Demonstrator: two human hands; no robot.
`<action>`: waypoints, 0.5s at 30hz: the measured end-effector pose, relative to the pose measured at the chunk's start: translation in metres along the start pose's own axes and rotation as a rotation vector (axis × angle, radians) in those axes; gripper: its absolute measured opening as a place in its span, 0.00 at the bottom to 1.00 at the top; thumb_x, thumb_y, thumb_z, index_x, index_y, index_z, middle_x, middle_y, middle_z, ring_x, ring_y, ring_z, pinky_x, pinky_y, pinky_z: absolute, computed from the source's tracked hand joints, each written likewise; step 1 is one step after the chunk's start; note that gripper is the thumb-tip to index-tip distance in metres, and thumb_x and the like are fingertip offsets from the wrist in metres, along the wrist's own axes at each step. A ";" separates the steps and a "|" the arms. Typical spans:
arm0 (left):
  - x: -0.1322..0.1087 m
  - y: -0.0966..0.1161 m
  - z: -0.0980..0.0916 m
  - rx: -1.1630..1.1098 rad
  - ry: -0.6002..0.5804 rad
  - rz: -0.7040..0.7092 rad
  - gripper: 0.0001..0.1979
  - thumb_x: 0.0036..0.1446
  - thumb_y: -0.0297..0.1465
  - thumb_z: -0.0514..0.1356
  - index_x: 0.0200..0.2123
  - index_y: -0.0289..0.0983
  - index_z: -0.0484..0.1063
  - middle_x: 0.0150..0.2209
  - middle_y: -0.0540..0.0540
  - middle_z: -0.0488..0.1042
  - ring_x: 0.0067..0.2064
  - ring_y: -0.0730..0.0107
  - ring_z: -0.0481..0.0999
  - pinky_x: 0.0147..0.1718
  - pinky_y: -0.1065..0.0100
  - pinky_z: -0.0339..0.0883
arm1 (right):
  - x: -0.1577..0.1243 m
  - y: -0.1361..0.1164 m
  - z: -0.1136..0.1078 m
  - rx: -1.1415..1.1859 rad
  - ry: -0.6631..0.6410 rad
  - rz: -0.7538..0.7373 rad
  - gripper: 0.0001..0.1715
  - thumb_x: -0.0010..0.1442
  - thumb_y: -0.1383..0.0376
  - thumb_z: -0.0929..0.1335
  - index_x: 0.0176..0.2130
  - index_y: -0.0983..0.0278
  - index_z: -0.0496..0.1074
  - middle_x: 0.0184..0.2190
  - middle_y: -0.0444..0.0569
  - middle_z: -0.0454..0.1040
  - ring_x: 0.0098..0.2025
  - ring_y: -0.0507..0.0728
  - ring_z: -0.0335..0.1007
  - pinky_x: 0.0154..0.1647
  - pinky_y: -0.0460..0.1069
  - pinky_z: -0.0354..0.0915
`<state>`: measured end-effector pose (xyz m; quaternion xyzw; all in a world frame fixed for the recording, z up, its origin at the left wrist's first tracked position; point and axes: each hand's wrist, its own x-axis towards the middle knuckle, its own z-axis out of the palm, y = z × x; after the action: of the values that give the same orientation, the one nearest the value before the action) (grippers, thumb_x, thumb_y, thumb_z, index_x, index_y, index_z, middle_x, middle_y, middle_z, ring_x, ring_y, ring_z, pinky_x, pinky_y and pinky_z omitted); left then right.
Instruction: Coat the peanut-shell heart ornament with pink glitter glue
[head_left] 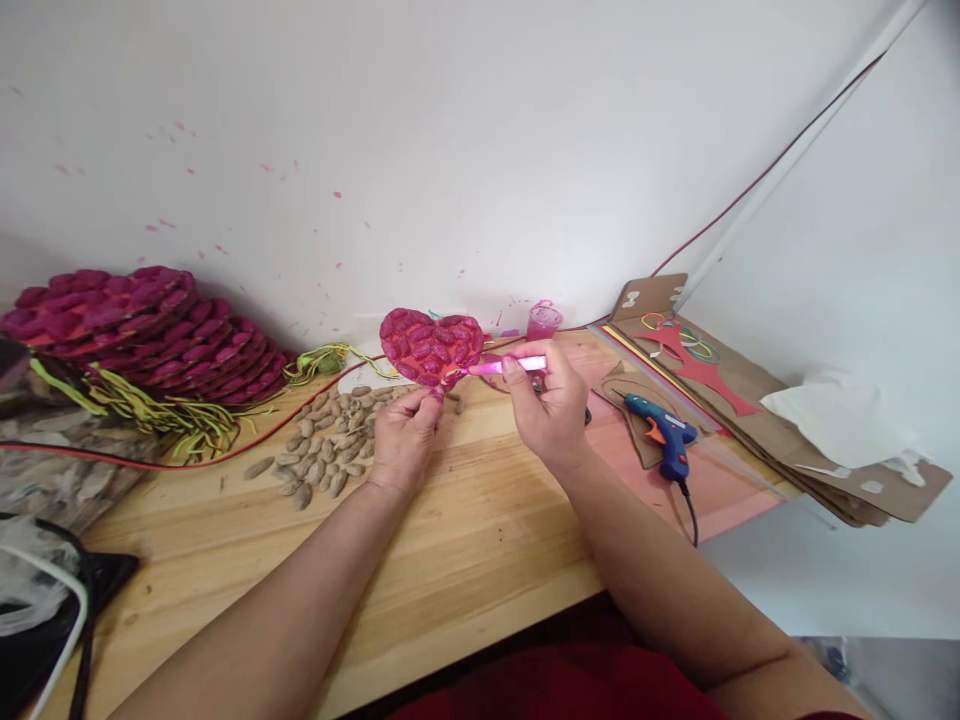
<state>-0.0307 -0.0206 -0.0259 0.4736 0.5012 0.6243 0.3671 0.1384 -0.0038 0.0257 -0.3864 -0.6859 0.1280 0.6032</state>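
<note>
A heart-shaped piece covered in magenta-painted peanuts (431, 345) stands upright above the wooden table. My left hand (406, 432) pinches it at its lower tip. In my right hand (549, 400) is a brush with a white and pink handle (529, 364), its tip against the heart's lower right edge. Behind the right hand stands a clear cup stained pink (544, 320). Loose unpainted peanuts (330, 445) lie on the table to the left of my left hand.
Stacked magenta hearts with yellow-green strings (142, 335) fill the left. A red cord (292, 412) crosses the table. At the right are a blue glue gun (670, 437), pink sheets (622, 465) and cardboard pieces (750, 420). A black item with cables (112, 580) sits lower left.
</note>
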 end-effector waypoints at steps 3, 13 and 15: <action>0.000 0.003 0.001 -0.011 0.009 -0.018 0.18 0.57 0.36 0.60 0.17 0.39 0.63 0.18 0.53 0.60 0.24 0.73 0.55 0.25 0.68 0.50 | 0.000 0.001 0.000 -0.002 -0.016 -0.005 0.08 0.68 0.57 0.69 0.40 0.59 0.72 0.35 0.46 0.80 0.36 0.55 0.76 0.37 0.50 0.70; 0.000 0.003 0.001 -0.038 0.016 -0.041 0.18 0.57 0.37 0.61 0.17 0.39 0.63 0.18 0.53 0.59 0.24 0.73 0.54 0.24 0.68 0.49 | -0.002 -0.001 0.000 -0.003 -0.045 -0.046 0.06 0.68 0.59 0.69 0.41 0.60 0.73 0.37 0.47 0.81 0.37 0.55 0.77 0.37 0.50 0.71; 0.000 0.002 0.001 -0.046 0.016 -0.054 0.19 0.57 0.37 0.61 0.17 0.39 0.63 0.18 0.53 0.59 0.23 0.73 0.54 0.23 0.68 0.48 | -0.001 0.000 -0.001 -0.013 -0.012 -0.044 0.06 0.68 0.59 0.69 0.40 0.60 0.73 0.36 0.47 0.81 0.37 0.54 0.76 0.38 0.50 0.71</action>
<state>-0.0294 -0.0204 -0.0235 0.4463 0.5023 0.6293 0.3905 0.1388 -0.0046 0.0253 -0.3744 -0.6986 0.1128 0.5992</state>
